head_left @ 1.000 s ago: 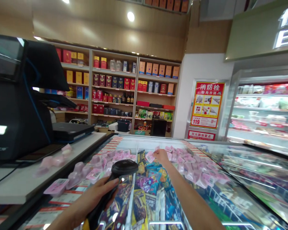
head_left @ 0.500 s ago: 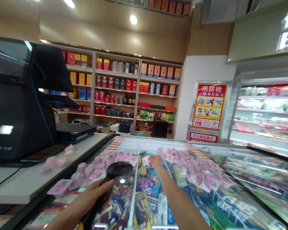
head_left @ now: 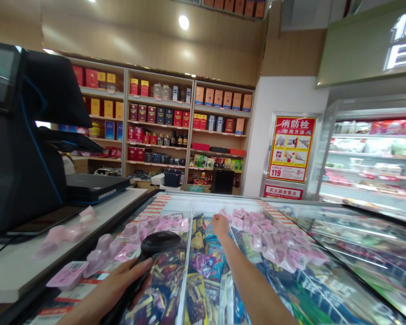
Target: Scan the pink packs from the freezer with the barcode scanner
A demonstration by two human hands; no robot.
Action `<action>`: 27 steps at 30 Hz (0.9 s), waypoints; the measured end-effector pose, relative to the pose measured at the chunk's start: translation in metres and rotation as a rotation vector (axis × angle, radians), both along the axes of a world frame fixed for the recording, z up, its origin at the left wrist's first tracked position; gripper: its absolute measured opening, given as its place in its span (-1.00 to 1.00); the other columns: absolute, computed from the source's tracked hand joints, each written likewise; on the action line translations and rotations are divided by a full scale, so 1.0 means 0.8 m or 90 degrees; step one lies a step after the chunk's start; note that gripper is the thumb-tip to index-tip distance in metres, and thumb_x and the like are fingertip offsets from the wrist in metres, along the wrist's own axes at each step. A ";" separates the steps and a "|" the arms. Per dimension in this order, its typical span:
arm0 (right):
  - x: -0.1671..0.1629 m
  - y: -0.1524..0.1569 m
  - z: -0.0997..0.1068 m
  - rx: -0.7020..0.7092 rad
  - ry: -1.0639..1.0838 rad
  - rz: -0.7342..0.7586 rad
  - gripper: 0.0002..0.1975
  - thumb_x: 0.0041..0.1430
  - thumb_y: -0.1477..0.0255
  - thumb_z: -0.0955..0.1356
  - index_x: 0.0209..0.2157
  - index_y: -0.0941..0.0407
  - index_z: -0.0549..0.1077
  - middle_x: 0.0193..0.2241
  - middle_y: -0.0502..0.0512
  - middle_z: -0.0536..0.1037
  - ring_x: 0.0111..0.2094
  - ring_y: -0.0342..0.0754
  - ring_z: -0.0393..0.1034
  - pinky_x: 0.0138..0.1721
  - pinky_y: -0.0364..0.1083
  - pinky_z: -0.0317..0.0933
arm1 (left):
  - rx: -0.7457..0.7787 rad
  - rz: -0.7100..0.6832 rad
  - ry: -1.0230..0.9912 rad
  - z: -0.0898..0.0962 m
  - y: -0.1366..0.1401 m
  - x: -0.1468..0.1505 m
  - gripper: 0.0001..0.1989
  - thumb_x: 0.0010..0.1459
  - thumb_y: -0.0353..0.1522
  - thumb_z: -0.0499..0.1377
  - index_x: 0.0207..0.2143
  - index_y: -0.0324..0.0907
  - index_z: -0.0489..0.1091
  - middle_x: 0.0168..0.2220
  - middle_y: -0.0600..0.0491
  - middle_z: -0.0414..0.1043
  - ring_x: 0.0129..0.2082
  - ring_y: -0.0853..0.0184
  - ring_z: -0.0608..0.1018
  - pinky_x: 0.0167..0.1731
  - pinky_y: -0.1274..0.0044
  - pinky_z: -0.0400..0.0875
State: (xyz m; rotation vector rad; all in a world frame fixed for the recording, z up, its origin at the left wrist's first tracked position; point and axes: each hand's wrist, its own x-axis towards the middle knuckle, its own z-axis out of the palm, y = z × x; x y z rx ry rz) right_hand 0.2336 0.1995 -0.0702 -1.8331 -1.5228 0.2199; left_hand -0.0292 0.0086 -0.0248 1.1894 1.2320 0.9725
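My left hand is wrapped round the handle of a black handheld barcode scanner, whose head points forward over the glass of a chest freezer. My right hand stretches out over the freezer's middle, its fingers curled in. Whatever those fingers hold, if anything, is hidden. Just right of this hand lies a heap of small pink plastic cups, some with barcode labels showing. Left of the scanner more pink cups spread along the freezer's edge, one lying label up nearest me.
Beneath the glass are packaged frozen treats. A white counter at left carries a black checkout terminal and several pink cups. Shelves of boxes stand behind. At right are a glass-topped freezer and a lit fridge.
My right hand has drawn slightly closer to the right-hand heap, and the labelled pink cup it held is no longer visible. My left hand still grips the scanner. The view has shifted slightly.
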 end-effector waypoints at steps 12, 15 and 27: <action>0.104 -0.016 0.005 -0.017 -0.105 -0.107 -0.79 -0.04 0.55 0.21 -0.38 0.24 0.44 -0.36 0.26 0.48 -0.22 0.01 0.34 -0.25 -0.12 0.14 | 0.032 -0.051 0.011 -0.003 0.012 0.025 -0.62 -0.14 -0.04 0.07 -0.63 -0.18 0.20 -0.75 0.22 0.18 -0.74 0.52 0.20 -0.73 0.67 0.11; 0.105 -0.023 0.015 -0.002 -0.091 -0.096 -0.79 -0.04 0.53 0.20 -0.41 0.25 0.44 -0.37 0.27 0.49 -0.23 0.03 0.34 -0.25 -0.11 0.14 | 0.042 -0.074 0.005 0.000 0.009 0.025 -0.64 -0.12 -0.06 0.06 -0.60 -0.19 0.21 -0.72 0.20 0.21 -0.72 0.52 0.22 -0.72 0.66 0.13; -0.006 -0.025 0.022 -0.010 0.127 0.075 -0.80 -0.05 0.45 0.22 -0.42 0.21 0.43 -0.58 0.08 0.51 -0.60 -0.18 0.37 -0.61 -0.28 0.15 | 0.021 -0.023 -0.030 0.017 -0.011 0.019 -0.64 -0.19 -0.07 0.13 -0.59 -0.18 0.21 -0.72 0.20 0.25 -0.74 0.52 0.25 -0.72 0.67 0.12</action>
